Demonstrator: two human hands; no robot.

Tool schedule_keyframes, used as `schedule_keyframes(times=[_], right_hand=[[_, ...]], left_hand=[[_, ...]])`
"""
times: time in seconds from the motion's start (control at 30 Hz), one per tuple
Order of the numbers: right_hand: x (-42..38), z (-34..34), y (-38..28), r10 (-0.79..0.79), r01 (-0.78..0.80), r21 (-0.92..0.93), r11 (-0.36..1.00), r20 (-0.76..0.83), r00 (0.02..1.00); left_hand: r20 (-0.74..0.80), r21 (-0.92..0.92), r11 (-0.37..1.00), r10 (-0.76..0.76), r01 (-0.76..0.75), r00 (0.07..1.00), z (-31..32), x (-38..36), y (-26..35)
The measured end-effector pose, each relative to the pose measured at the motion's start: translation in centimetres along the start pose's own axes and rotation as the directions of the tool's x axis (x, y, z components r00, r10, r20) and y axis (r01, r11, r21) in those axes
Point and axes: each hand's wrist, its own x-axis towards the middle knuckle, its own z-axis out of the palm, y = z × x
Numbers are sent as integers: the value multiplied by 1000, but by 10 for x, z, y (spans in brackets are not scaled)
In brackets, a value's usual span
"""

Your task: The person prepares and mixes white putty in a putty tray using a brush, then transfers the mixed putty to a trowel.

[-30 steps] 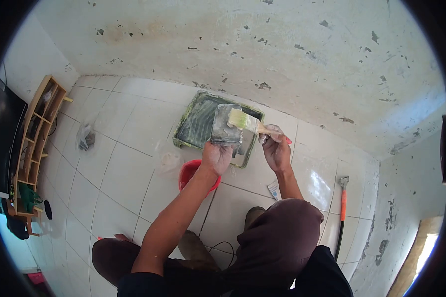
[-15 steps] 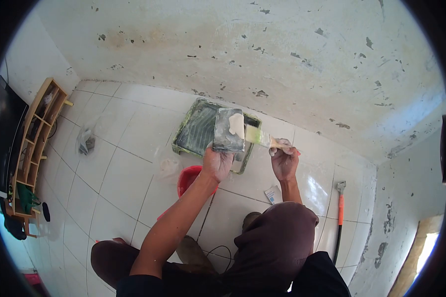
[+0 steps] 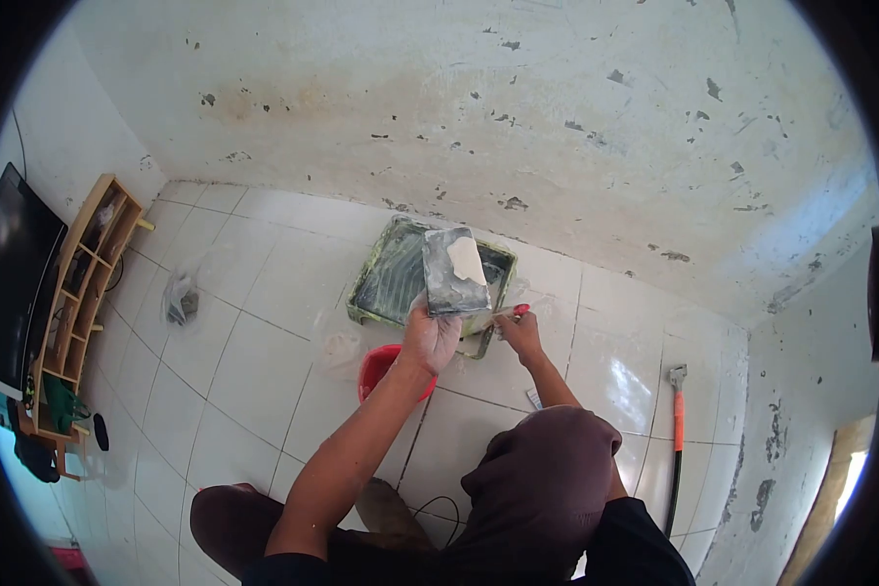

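My left hand, smeared with white, is closed on the lower end of a flat grey board. A lump of cream-white putty lies on the board's right half. Just right of the board's lower corner, my right hand grips a paintbrush; its red handle end shows, while its bristles are hard to make out. Beneath the board, a green-edged paint tray stands on the floor, partly covered from view. A red bucket sits below the tray, half behind my left forearm.
A wall with chipped paint rises behind the tray. On the tiles at right lies a long tool with an orange grip. At left are a plastic bag, a wooden shelf unit and a television.
My right hand has moved left and down with the paintbrush, close to the board's lower corner. The board is slightly lower in view and tilted a little.
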Motion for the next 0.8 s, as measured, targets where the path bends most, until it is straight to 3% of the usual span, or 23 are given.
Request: schedule_keyframes(times=[0.07,0.2,0.27,0.3,0.37,0.4,0.47,0.57,0.8], right_hand=[[-3,-8,-1,89,-89,200,976,11,996],[-28,-32,-16,203,-200,141,970,-4,979],[-57,-47,-45,-130,80,-217,973,-231,964],[-71,-54,-69,-131,79,-217,973,-236,963],[-96,-65,-123,-356,359,81,930,-57,933],[-100,-70,-138,-354,359,78,930,-68,933],[-101,-77,-167,-425,387,277,879,91,901],[-114,-104,-235,-438,384,305,872,132,889],[-163,-176,-405,-540,538,448,714,-137,830]], left_hand=[[15,31,1000,7,-7,1000,8,0,-3],[93,26,1000,6,-9,996,24,2,-9],[67,97,995,24,-31,997,32,5,-14],[33,168,985,46,-51,998,38,5,-17],[67,180,982,50,-62,996,58,8,-23],[98,192,978,61,-79,993,69,10,-27],[135,206,976,47,-74,990,93,18,-32],[126,218,976,-19,-9,992,143,27,-34],[170,241,965,-143,100,975,317,55,-47]])
